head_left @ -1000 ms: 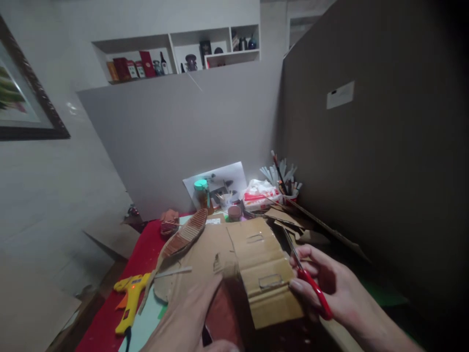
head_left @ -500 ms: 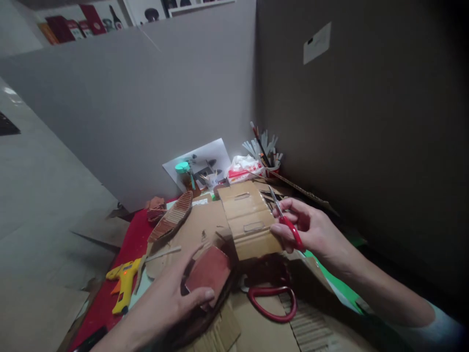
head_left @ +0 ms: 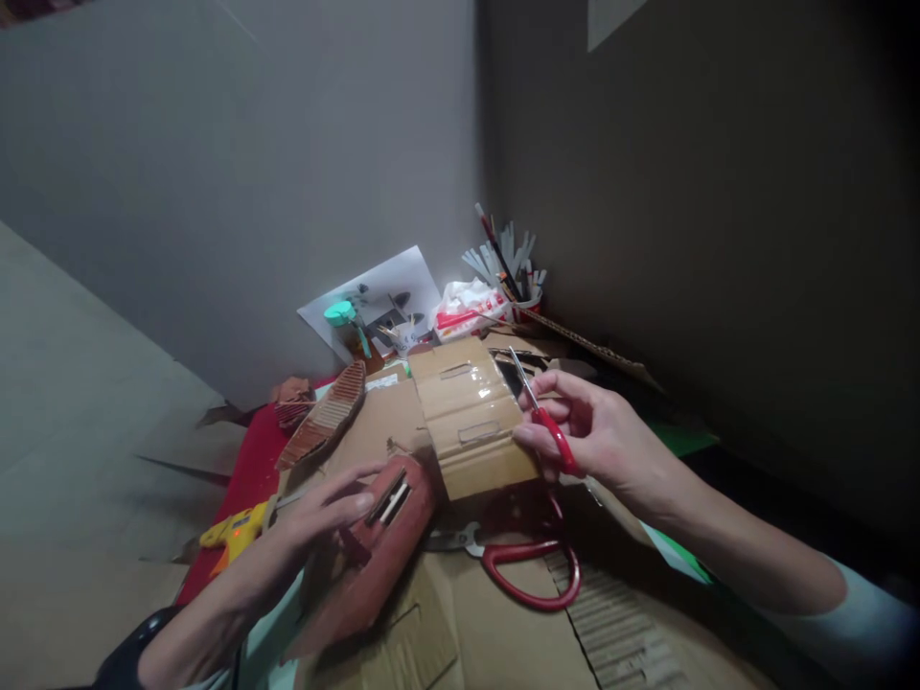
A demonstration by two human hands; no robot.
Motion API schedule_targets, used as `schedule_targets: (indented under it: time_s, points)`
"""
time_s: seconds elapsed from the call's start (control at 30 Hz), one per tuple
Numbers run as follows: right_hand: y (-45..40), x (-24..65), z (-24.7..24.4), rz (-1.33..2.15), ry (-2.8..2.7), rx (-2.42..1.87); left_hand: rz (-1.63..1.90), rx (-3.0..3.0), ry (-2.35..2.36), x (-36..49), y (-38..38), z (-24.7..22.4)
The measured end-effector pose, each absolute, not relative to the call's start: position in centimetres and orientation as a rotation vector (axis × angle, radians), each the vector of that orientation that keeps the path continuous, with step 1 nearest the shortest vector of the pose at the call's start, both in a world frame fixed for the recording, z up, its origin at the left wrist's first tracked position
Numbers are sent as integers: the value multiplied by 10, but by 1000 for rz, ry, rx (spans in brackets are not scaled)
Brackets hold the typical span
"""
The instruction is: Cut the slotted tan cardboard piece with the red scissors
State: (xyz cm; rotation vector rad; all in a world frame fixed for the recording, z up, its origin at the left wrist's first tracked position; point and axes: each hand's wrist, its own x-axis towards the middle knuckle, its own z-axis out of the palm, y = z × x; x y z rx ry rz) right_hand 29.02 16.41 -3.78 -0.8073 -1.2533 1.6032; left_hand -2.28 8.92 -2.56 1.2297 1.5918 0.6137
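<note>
My left hand point(head_left: 334, 508) is closed around a reddish-brown, boat-like cardboard model point(head_left: 406, 546), tilted so that an open slot with a pale strip inside faces up. In my right hand point(head_left: 600, 436) are small scissors with red handles point(head_left: 555, 439), blades pointing up and away. The thumb and fingers of that hand also pinch the right edge of a tan cardboard piece point(head_left: 446, 412), which has two slot outlines and shiny tape on it. Below that piece lie larger scissors with dark red handles point(head_left: 493, 567), partly in shadow.
At left are a yellow glue gun point(head_left: 244, 525) and a leaf-shaped corrugated piece point(head_left: 327, 417). A teal-lidded jar point(head_left: 340, 314), a printed sheet point(head_left: 402, 273), a tissue pack point(head_left: 471, 311) and a cup of sticks point(head_left: 530, 309) stand at the back. Grey panels point(head_left: 359, 144) enclose the far side.
My left hand has turned the reddish-brown model, so its slot shows instead of its flat face. The view has tipped downward. My right hand still holds the scissors and cardboard piece.
</note>
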Motion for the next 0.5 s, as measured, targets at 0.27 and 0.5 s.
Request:
schedule_targets:
  time_s: [0.27, 0.5]
  points:
    - [162, 289, -39, 1615, -1262, -795, 656, 1308, 1534, -18, 82, -20]
    - [159, 288, -41, 1608, -1283, -778, 550, 1345, 1609, -16, 70, -9]
